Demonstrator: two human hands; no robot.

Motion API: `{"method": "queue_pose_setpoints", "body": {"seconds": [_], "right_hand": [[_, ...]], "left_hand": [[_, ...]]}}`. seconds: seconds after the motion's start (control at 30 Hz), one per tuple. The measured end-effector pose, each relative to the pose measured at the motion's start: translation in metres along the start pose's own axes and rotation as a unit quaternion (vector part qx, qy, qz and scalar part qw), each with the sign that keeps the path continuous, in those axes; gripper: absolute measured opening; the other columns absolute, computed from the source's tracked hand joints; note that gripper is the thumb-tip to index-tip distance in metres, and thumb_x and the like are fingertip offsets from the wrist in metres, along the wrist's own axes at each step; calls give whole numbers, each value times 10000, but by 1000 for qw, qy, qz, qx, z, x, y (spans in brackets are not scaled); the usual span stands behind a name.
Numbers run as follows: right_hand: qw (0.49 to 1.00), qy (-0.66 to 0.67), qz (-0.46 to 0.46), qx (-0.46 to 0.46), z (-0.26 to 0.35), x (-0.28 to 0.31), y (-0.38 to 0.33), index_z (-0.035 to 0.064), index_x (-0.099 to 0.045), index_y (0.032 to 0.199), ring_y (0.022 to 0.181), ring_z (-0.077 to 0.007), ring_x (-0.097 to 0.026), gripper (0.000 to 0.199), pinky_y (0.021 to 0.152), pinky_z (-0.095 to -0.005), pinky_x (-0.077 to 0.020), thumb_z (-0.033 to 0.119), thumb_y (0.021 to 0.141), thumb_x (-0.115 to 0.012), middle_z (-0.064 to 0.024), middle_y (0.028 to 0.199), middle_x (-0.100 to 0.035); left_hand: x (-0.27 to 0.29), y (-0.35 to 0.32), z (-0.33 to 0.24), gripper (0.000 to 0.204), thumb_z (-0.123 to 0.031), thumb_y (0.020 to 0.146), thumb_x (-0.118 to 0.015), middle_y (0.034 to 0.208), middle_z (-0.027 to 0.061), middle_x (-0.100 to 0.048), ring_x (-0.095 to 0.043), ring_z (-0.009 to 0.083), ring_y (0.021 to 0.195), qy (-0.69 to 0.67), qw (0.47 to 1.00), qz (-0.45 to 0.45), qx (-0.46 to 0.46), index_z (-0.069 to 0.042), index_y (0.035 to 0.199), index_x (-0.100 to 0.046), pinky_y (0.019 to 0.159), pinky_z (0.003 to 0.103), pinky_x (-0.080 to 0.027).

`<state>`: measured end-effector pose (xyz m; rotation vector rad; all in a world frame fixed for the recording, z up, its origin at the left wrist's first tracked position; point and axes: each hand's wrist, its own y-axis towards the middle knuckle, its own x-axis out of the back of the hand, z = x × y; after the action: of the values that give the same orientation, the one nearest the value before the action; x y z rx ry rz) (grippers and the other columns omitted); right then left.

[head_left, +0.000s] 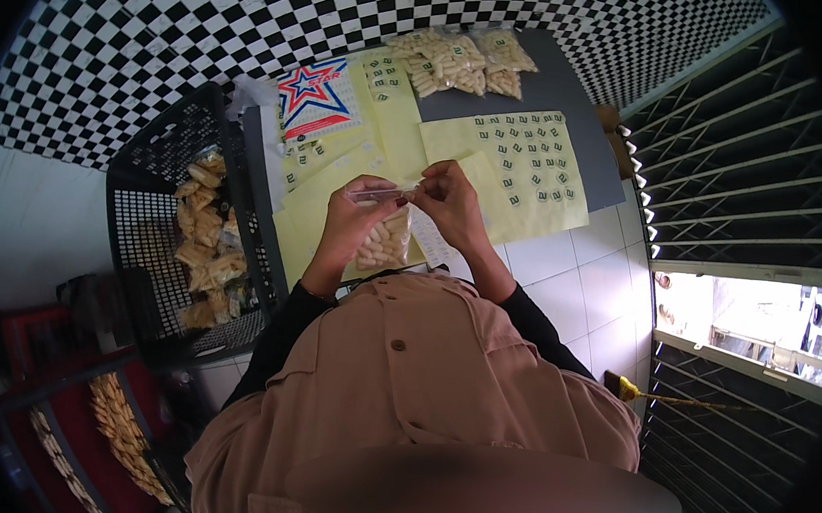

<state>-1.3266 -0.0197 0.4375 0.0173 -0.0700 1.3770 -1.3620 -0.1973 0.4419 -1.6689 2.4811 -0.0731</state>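
A clear plastic bag of pale, finger-shaped snacks [388, 243] hangs upright close to my body, at the near edge of the table. My left hand [349, 219] is closed on the left side of its top edge. With fingers pinched together, my right hand [453, 207] grips the same top edge at its right end. Whatever else may sit between the right fingertips is too small to make out. Just beyond the hands lie yellow sheets of round printed stickers [536, 175], and a white paper strip [428, 239] shows beside the bag.
Several filled snack bags [458, 60] are heaped at the far side of the grey table [547, 80]. A white packet with a red and blue star [319, 98] lies at the far left. Left of the table stands a black plastic basket [137, 228] holding bagged snacks [205, 233].
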Motion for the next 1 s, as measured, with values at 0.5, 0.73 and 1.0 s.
{"method": "queue_pose_setpoints", "body": {"seconds": [0.5, 0.73, 1.0], "right_hand": [[997, 38, 63, -26, -35, 46, 5, -3, -655, 1030, 800, -183, -667, 176, 747, -307, -519, 78, 875, -638, -98, 866, -697], [949, -251, -187, 42, -94, 126, 13, 33, -678, 997, 847, -315, -640, 169, 767, -390, -514, 71, 836, -640, -137, 949, -648], [897, -408, -146, 93, -95, 147, 5, 60, -696, 978, 971, -298, -564, 277, 843, -406, -467, 140, 716, -739, -97, 978, -626]], "left_hand": [[-27, 17, 11, 208, 4, 812, -661, 921, 82, -661, -627, 133, 854, -13, 998, -13, 60, 33, 1017, -643, 798, 242, -492], [-32, 35, 48, 174, -26, 833, -657, 942, 84, -677, -628, 135, 872, -13, 996, -15, 86, 38, 995, -655, 808, 253, -485], [-33, 45, 94, 167, -47, 873, -596, 967, 89, -685, -628, 144, 920, 34, 995, -31, 85, 39, 1003, -656, 823, 264, -483]]}}
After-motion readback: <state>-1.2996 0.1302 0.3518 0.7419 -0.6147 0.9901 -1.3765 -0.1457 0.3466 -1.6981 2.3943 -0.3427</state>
